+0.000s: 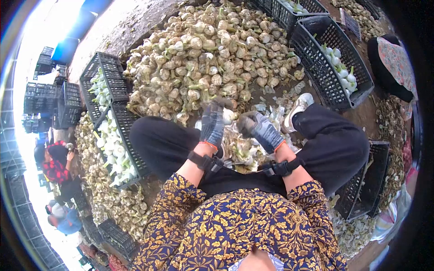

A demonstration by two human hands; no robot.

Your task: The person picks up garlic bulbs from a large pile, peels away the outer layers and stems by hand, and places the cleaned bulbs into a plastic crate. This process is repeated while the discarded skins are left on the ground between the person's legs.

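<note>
My left hand, in a grey knit glove with dark fingertips, is closed with its fingers curled at a pale garlic bulb. The bulb shows between my two hands, against the left fingers. My right hand, gloved the same way, is closed just right of the bulb; whatever its fingers hold is hidden. Below both hands, loose skins and peelings lie between my legs. Directly beyond them rises a large heap of unpeeled, soil-stained garlic bulbs.
A black crate of white bulbs stands by my left knee, with another crate behind it. At upper right is a partly filled crate. One more crate sits lower right. Other people are at far left and right.
</note>
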